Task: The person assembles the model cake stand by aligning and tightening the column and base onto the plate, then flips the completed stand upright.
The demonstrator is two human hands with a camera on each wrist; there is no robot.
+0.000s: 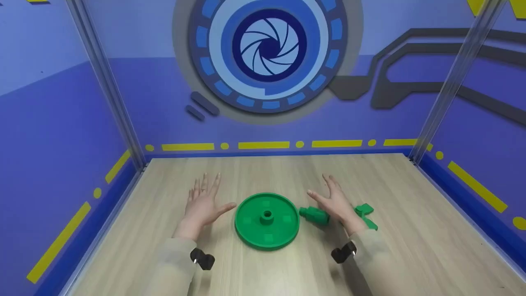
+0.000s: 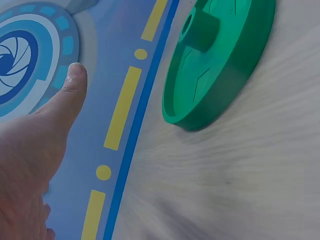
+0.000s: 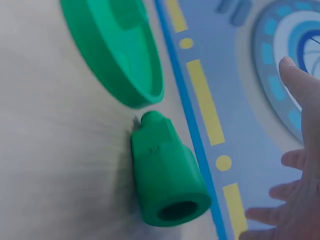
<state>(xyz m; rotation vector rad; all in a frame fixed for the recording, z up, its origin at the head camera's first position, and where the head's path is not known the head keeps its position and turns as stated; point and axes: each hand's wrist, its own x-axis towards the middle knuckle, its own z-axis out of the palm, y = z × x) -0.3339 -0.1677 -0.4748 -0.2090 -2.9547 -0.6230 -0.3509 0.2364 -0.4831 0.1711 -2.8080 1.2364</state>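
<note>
Hovering over one counter point(image 1: 213, 279) with two hands, left hand point(image 1: 203, 210) and right hand point(image 1: 337, 204), each splayed wide, gripping nothing. Counting three green pieces on top: one round disc point(image 1: 267, 222) with one raised hub, between the hands; one stubby cylinder point(image 1: 317, 216), lying sideways just right of disc, near right hand; one forked piece point(image 1: 364, 211), by right wrist, partly hidden.

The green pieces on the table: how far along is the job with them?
Done: apparently no joining; the round dish, stubby cylinder and winged piece look separate. In hand: nothing; the left hand and right hand are open, fingers spread. Left: probably all of it, perhaps fitting something at the dish's hollow post.
</note>
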